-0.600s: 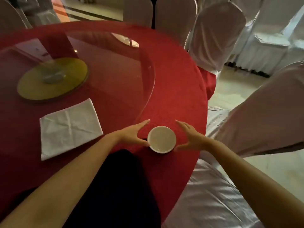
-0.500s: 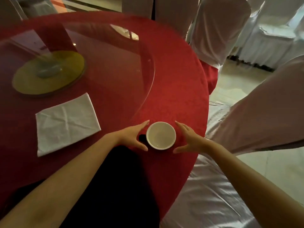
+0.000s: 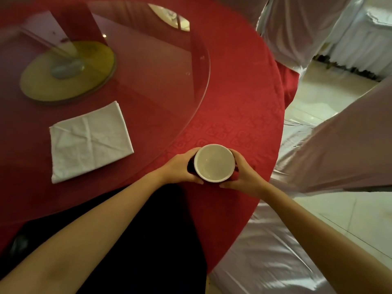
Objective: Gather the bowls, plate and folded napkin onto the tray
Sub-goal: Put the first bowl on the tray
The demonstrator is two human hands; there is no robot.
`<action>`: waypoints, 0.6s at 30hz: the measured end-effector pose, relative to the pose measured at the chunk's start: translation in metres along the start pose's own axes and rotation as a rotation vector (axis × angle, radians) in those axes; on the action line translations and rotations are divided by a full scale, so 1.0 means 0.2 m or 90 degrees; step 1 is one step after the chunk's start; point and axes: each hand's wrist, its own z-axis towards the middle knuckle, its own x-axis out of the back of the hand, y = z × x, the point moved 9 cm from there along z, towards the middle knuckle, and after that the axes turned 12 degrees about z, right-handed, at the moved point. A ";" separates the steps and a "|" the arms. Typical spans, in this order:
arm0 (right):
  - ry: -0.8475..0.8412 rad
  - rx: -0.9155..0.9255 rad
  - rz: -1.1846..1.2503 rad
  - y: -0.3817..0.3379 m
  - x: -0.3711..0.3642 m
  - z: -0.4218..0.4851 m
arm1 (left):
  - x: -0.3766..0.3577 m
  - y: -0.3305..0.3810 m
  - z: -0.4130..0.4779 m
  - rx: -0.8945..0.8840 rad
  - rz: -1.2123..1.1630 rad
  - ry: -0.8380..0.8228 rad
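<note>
A small white bowl point(image 3: 213, 162) is held between both hands near the front right edge of the red table point(image 3: 244, 115). My left hand point(image 3: 180, 169) cups its left side and my right hand point(image 3: 244, 175) cups its right side. The bowl looks empty. A folded white napkin point(image 3: 90, 141) lies flat on the glass turntable point(image 3: 159, 66) to the left of the hands. No tray and no plate are in view.
A round yellow base point(image 3: 70, 75) sits under the glass at the table's middle. White-covered chairs point(image 3: 297, 32) stand at the back right, and another covered chair point(image 3: 339, 149) is close on the right. A dark shape point(image 3: 137, 240), perhaps my clothing, lies below my arms.
Both hands have closed in from either side and now grip the bowl, which looks raised off the cloth. The napkin has not moved.
</note>
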 end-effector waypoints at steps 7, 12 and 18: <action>-0.044 0.005 0.095 -0.16 -0.06 0.01 | 0.11 0.02 -0.13 0.021 -0.056 0.092; -0.107 0.008 0.149 -0.33 -0.21 0.03 | 0.26 -0.02 -0.36 0.060 -0.084 0.177; -0.209 0.029 0.115 -0.47 -0.49 0.03 | 0.32 -0.12 -0.67 0.129 -0.097 0.246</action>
